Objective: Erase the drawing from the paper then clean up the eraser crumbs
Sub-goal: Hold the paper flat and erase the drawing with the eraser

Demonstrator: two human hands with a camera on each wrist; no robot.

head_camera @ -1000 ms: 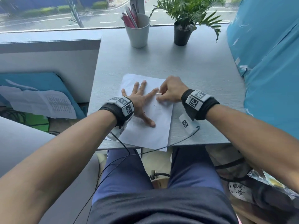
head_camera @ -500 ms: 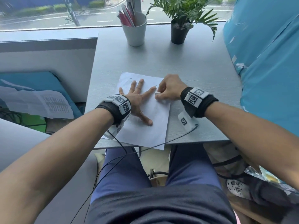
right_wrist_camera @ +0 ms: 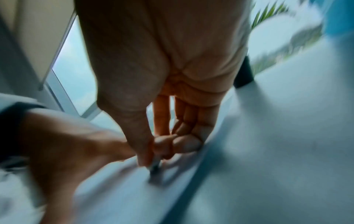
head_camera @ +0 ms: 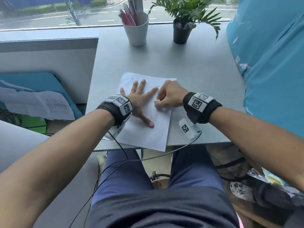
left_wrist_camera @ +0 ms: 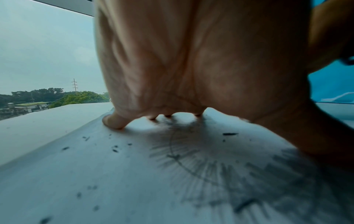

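A white sheet of paper [head_camera: 153,132] lies on the grey desk [head_camera: 189,66], its near corner over the front edge. My left hand [head_camera: 139,99] presses flat on the paper with fingers spread. My right hand [head_camera: 167,97] pinches a small white eraser [head_camera: 156,101] against the paper beside the left index finger. In the left wrist view a pencil drawing [left_wrist_camera: 220,163] of a curve with radiating strokes shows under the palm, with dark eraser crumbs [left_wrist_camera: 114,149] scattered on the sheet. The right wrist view is blurred; the eraser [right_wrist_camera: 155,166] shows dark at the fingertips.
A white cup of pens [head_camera: 135,27] and a potted plant [head_camera: 181,29] stand at the desk's far edge by the window. A blue padded surface [head_camera: 271,71] bounds the right side. Papers on a blue cushion [head_camera: 37,104] lie left, below desk level. Cables hang over my lap.
My right hand with the eraser has shifted slightly nearer and rightward on the paper. The left hand keeps pressing the sheet in place.
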